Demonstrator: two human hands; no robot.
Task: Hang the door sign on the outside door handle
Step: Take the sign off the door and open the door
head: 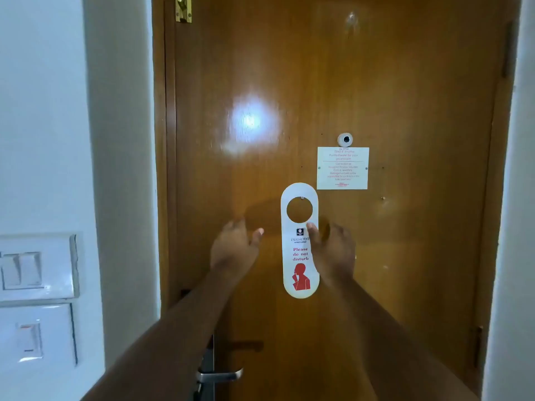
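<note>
Right between both hands, the door sign (300,247) is hanging flat against the wooden door (405,82), its round hole hooked over a tiny peg near the top. The right hand (333,250) is pinching the sign's right edge, thumb pressing on the front just under the hole, so it's gripping the sign. The left hand (234,250) is hovering open just left of it, fingers spread, touching nothing as far as I can tell. Way below the hands, the silver door handle (220,376) is peeking out under the left forearm. Up and right of the right hand, a white notice (342,168) is sitting under the peephole (345,139).
</note>
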